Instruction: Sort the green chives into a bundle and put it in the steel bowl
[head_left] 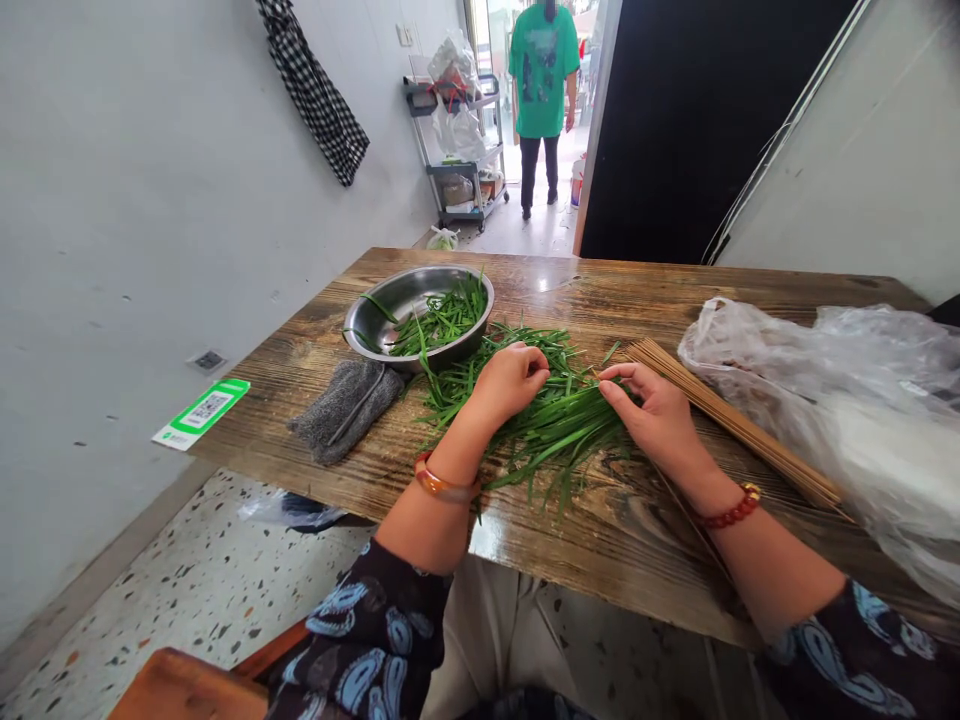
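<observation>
My left hand (pixel 514 382) is over a pile of long green chives (pixel 555 430) on the wooden table, its thumb and fingers pinched together. What it grips, if anything, is too small to tell. Close by on the right, my right hand (pixel 652 415) pinches what looks like a thin bamboo skewer (pixel 694 525), which runs back under the palm. Chives lie against the right fingertips. Behind the left hand stands a steel bowl (pixel 360 318) holding more green pieces. A bundle of bamboo skewers (pixel 742 430) lies to the right of my right hand.
A grey mesh cloth-like item (pixel 349 408) lies left of the chives. Clear plastic bags (pixel 840 370) cover the table's right side. A green code card (pixel 201 413) sits at the left edge. Beyond the table are a loaded cart (pixel 461 165) and a person (pixel 545 85) in the doorway.
</observation>
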